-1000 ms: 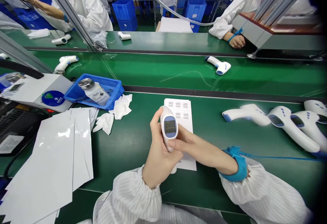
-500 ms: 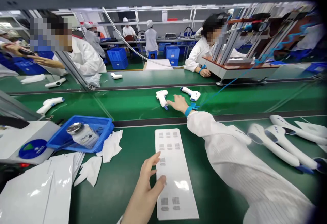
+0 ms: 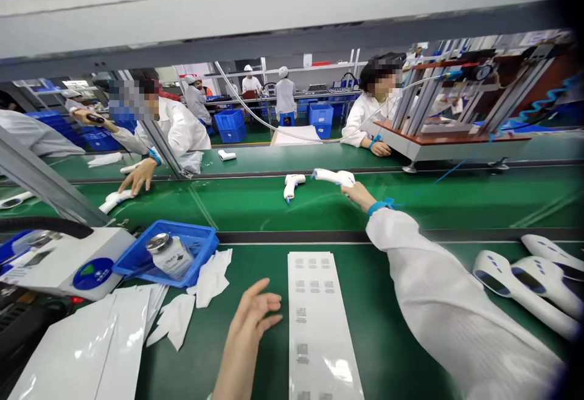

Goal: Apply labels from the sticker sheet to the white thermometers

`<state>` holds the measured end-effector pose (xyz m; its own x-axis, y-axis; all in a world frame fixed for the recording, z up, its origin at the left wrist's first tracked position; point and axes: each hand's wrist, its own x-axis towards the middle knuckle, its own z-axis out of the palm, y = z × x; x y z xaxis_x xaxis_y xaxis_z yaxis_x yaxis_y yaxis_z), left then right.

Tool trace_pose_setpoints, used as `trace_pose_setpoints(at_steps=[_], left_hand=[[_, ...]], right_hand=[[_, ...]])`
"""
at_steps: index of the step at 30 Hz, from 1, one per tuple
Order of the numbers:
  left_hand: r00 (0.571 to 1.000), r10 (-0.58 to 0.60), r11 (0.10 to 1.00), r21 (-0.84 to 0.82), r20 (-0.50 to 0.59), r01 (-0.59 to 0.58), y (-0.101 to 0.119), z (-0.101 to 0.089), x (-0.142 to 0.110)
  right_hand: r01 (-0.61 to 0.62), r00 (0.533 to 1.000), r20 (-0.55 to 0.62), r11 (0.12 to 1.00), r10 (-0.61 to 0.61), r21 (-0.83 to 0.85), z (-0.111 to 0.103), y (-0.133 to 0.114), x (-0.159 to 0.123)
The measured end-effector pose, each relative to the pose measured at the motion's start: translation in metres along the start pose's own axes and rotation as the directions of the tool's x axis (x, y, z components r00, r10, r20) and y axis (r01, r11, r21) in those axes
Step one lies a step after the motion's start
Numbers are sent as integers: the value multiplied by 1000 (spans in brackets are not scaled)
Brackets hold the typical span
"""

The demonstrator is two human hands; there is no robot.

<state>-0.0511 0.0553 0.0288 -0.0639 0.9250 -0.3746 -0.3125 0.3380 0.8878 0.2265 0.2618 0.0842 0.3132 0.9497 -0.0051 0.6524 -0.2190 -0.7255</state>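
Observation:
Over the green conveyor belt, my right hand grips the end of a white gun-shaped infrared thermometer. A second infrared thermometer lies on the belt just left of it. My left hand hovers with loosely curled fingers held apart and nothing in it. Right beside that hand is a long white sheet of printed labels on the green bench. Several more white thermometers rest at the right, partly hidden beyond my sleeve.
On the left are a blue tray with a metal-capped bottle, crumpled white wipes, glossy sheets and a white device. A co-worker's hand touches a thermometer on the belt. A metal beam spans overhead.
My right hand has moved right and taken hold of the right-hand thermometer. My left hand has drawn left, off the label sheet. A co-worker's hand has come down onto the belt at left.

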Motion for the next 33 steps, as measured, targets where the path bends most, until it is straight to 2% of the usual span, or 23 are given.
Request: trace_pose_setpoints(at_steps=[1, 3, 4, 6, 7, 8, 9, 10, 13, 15, 18, 21, 28, 33], left_hand=[[999, -31, 994, -100, 15, 33, 5, 4, 0], [986, -82, 951, -285, 147, 122, 14, 13, -1], [965, -97, 922, -344, 243, 179, 18, 17, -2], [902, -106, 889, -367, 418, 274, 19, 26, -5], [881, -103, 894, -344, 462, 286, 18, 30, -8], [879, -100, 911, -312, 466, 269, 15, 33, -11], [895, -99, 933, -273, 435, 236, 12, 36, -15], [918, -106, 953, -224, 381, 203, 8, 39, -20], [954, -164, 980, -73, 251, 187, -5, 45, -32], [951, -201, 978, -5, 237, 208, -13, 49, -37], [957, -193, 981, 63, 219, 183, -23, 55, -37], [968, -128, 987, 124, 215, 103, -29, 59, -32], [974, -93, 982, 183, 208, 55, -33, 62, -31], [972, -96, 978, 204, 214, 51, -34, 61, -31]], right_hand=[[65, 993, 93, 997, -68, 36, 2, -2, -13], [184, 932, 296, 976, -212, 121, 9, -4, -44], [219, 886, 380, 962, -266, 162, 13, -4, -62], [289, 758, 528, 922, -384, 256, 21, -1, -96], [334, 687, 569, 892, -452, 305, 25, 3, -111], [381, 642, 574, 861, -508, 336, 29, 10, -124], [425, 635, 548, 839, -544, 341, 31, 17, -134], [457, 664, 500, 831, -556, 317, 33, 27, -142], [416, 834, 321, 894, -448, 166, 36, 59, -154], [367, 880, 272, 921, -389, 130, 36, 76, -159], [333, 906, 230, 934, -354, 125, 38, 89, -166], [327, 917, 192, 935, -348, 136, 45, 90, -169], [339, 914, 173, 924, -368, 178, 60, 89, -158], [363, 908, 172, 922, -382, 132, 59, 82, -156]])
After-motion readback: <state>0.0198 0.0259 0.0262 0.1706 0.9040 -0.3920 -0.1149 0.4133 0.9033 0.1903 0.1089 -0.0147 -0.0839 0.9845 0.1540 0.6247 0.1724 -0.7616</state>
